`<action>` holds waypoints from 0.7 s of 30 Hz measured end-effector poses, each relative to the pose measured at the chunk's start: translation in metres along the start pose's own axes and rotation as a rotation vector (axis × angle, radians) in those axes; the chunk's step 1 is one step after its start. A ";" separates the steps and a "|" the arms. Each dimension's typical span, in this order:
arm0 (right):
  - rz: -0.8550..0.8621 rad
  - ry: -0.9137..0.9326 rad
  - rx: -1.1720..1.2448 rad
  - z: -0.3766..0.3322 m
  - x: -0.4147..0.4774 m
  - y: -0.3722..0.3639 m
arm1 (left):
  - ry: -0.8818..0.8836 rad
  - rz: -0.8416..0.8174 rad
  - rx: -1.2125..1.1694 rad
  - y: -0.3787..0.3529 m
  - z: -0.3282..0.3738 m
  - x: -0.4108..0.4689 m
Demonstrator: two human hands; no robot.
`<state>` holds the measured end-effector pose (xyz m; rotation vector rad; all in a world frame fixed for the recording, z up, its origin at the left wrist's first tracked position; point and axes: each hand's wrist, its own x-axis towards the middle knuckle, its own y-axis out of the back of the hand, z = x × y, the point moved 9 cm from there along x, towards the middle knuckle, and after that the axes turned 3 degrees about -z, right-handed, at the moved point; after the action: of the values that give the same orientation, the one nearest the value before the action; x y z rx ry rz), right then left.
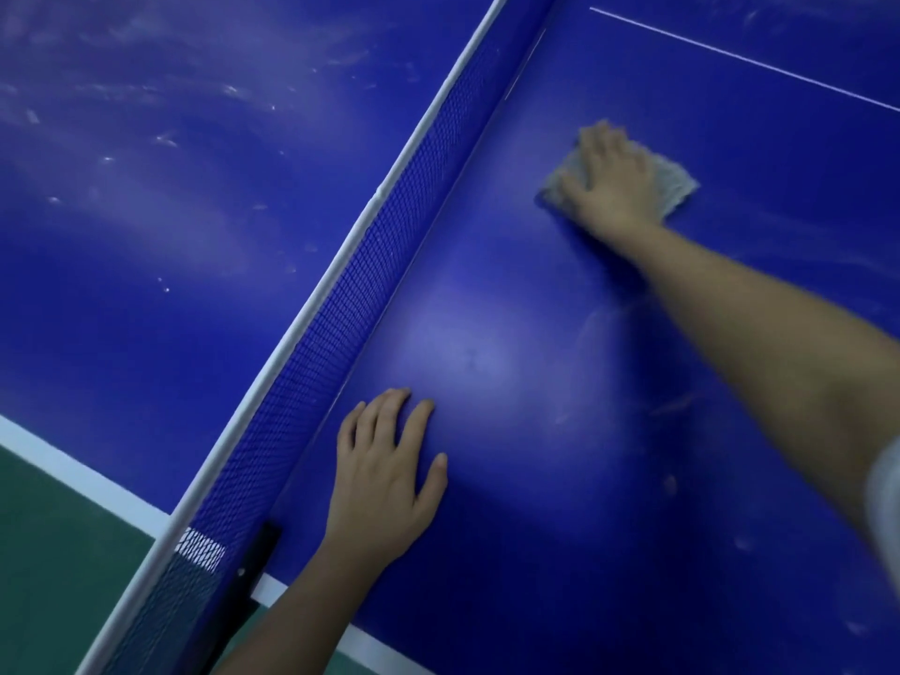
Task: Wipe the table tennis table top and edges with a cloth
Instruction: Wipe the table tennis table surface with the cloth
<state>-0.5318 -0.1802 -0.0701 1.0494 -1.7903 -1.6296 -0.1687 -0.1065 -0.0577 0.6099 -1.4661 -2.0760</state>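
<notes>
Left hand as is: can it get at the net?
Probably yes. The left hand lies flat on the table top right beside the net, with only bare blue surface between them. The right hand presses the cloth farther along the table, well out of the way.

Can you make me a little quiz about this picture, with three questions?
1. True or false: the cloth lies under the right hand.
2. What is the left hand doing? A) waving in the air B) resting flat on the table C) holding a bat
3. Fill the gap: white smears show on the table half beyond the ____.

Key: 1 true; 2 B; 3 net.
</notes>
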 end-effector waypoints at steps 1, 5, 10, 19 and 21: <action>0.003 -0.055 0.008 0.018 -0.004 0.002 | 0.000 0.001 0.007 0.000 -0.001 0.000; -0.032 -0.001 -0.015 -0.002 -0.078 -0.012 | -0.003 -0.001 0.023 0.000 -0.001 -0.001; -0.138 0.342 -0.040 -0.090 -0.226 -0.042 | 0.011 -0.005 0.032 -0.001 0.000 -0.002; -0.099 0.204 -0.040 -0.018 -0.143 -0.026 | -0.018 -0.015 0.094 -0.004 0.003 -0.001; -0.037 0.039 -0.026 0.032 -0.096 -0.011 | -0.020 -0.003 0.098 -0.003 0.003 -0.001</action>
<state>-0.4990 -0.0834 -0.0730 1.1008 -1.7298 -1.6384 -0.1710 -0.1028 -0.0596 0.6305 -1.5871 -2.0272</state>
